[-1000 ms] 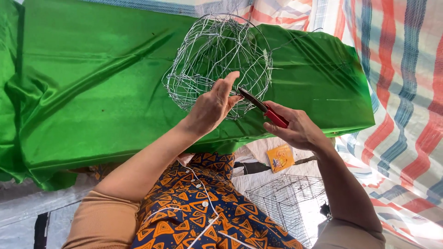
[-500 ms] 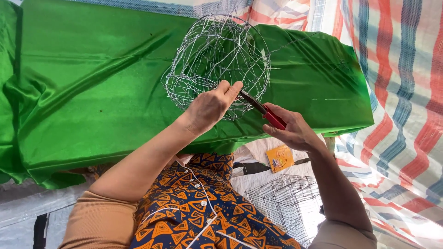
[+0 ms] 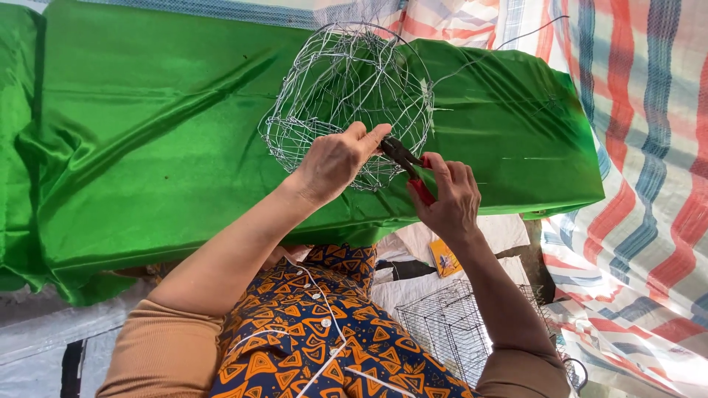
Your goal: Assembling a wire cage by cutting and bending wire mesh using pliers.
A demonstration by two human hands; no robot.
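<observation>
Right hand wrapped around red-handled pliers, tips at lower rim of wire basket. Left hand pinching mesh just beside plier tips, fingers narrow. Basket resting on green-draped desk. Step in hand, by judgement: twisting or tightening wire joint. Next calls for firm squeeze, steady rim. Flat wire grid below, near lap.

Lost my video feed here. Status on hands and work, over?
Left hand pinching wire basket rim. Right hand gripping red-handled pliers, nose at the rim. Basket on green cloth. Nothing blocking.
</observation>
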